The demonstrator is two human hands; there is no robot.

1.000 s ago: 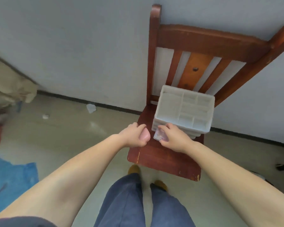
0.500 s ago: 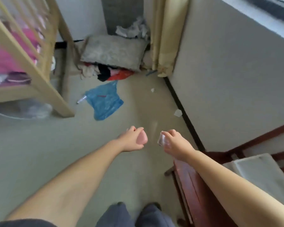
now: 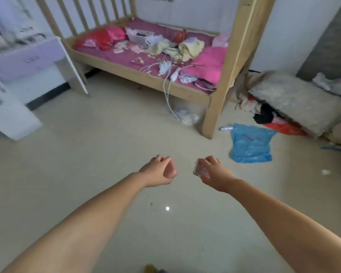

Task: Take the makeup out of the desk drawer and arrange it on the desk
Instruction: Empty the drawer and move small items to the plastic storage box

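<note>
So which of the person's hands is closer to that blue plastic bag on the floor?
Right. The right hand, gripping a small clear case, is just left of the blue bag; the left hand, holding something pink, is farther left.

A pale beige tiled floor [image 3: 87,164] carries a light wooden cot [image 3: 215,107] with a pink mattress strewn with clothes and white cables. A crumpled blue plastic bag [image 3: 250,143] lies flat beside the cot's leg, a grey fluffy cushion [image 3: 295,101] rests over heaped clothes, and a white desk [image 3: 12,115] stands at left.
</note>
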